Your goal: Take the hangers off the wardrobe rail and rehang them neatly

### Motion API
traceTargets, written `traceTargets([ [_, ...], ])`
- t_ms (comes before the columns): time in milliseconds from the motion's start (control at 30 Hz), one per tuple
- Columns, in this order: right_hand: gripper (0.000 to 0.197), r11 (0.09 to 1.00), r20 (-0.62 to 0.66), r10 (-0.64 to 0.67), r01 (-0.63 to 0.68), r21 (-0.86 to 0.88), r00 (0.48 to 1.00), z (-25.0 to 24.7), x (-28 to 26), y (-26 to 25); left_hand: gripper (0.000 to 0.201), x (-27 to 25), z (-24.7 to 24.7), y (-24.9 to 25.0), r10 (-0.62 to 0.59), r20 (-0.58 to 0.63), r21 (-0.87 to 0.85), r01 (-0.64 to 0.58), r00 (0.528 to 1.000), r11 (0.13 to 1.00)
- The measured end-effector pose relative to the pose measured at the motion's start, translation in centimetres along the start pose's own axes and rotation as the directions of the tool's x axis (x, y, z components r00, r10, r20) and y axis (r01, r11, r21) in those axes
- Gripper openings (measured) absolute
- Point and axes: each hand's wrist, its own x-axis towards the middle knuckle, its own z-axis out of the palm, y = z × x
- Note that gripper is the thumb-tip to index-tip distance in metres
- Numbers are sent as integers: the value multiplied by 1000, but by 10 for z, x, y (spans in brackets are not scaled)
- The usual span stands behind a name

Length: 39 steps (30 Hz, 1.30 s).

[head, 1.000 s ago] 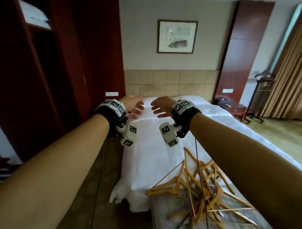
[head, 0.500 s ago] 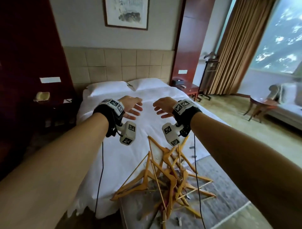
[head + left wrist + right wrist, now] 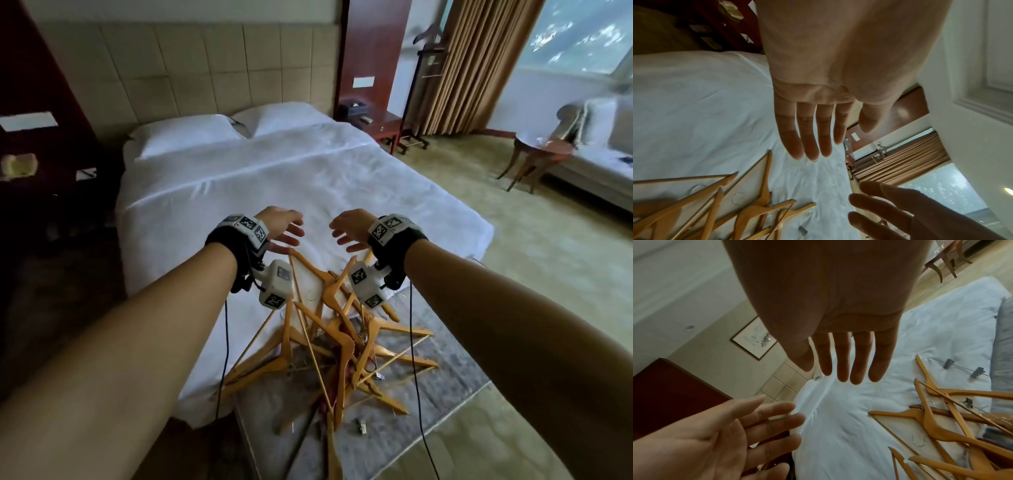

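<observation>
A tangled pile of several wooden hangers [image 3: 329,346] lies at the foot of the white bed [image 3: 274,185], partly on a grey runner [image 3: 445,404]. My left hand [image 3: 286,229] and right hand [image 3: 346,231] hover side by side above the pile's far end, palms facing each other, fingers straight and holding nothing. In the left wrist view the left hand [image 3: 816,129] is spread over the sheet beside the hangers [image 3: 719,207]. The right wrist view shows the right hand [image 3: 846,356] open above the hangers [image 3: 953,431]. No wardrobe rail is in view.
A dark wood nightstand [image 3: 373,126] and valet stand [image 3: 428,68] are at the bed's far right, with brown curtains [image 3: 479,65] behind. A round table [image 3: 541,154] and a sofa [image 3: 603,144] stand by the window. Carpeted floor [image 3: 513,246] lies right of the bed. A loose metal clip [image 3: 361,426] lies on the runner.
The view has swung right and down from the wardrobe toward the bed. Both open hands have come lower over the hanger pile.
</observation>
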Motion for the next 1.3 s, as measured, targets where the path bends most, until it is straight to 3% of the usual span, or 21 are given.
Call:
traceTargets([
  [133,37,999,-28,14,-13,36,1000,-3,58,49,20,49,25,-31,-121,-16,-33,120,993,992],
  [367,36,989,121,128,-136,63,984,-4,159,128,13,130,63,-82,-331,-118,-137,314,936,939],
  [600,36,966,272,200,-236,107,941,27,238,177,17,185,79,-144,-547,-162,-287,491,821,822],
  [733,13,948,370,251,-304,91,894,61,276,196,16,209,76,-177,-613,-214,-345,529,760,776],
  [800,10,923,431,302,-374,91,850,82,291,201,16,219,74,-194,-640,-235,-354,548,732,758],
  [900,19,904,464,340,-421,79,818,113,315,214,13,235,69,-223,-657,-276,-339,569,701,749],
  [1033,18,880,533,356,-467,85,767,152,341,235,42,264,60,-262,-609,-337,-170,590,718,789],
  [1100,20,884,538,335,-456,105,773,168,352,246,50,276,59,-278,-591,-342,-74,606,730,792],
  [1233,8,880,528,326,-456,135,785,185,365,265,63,293,62,-313,-644,-288,-14,669,709,743],
  [1300,16,876,549,316,-460,144,774,191,368,275,65,297,64,-329,-664,-243,38,691,707,722],
])
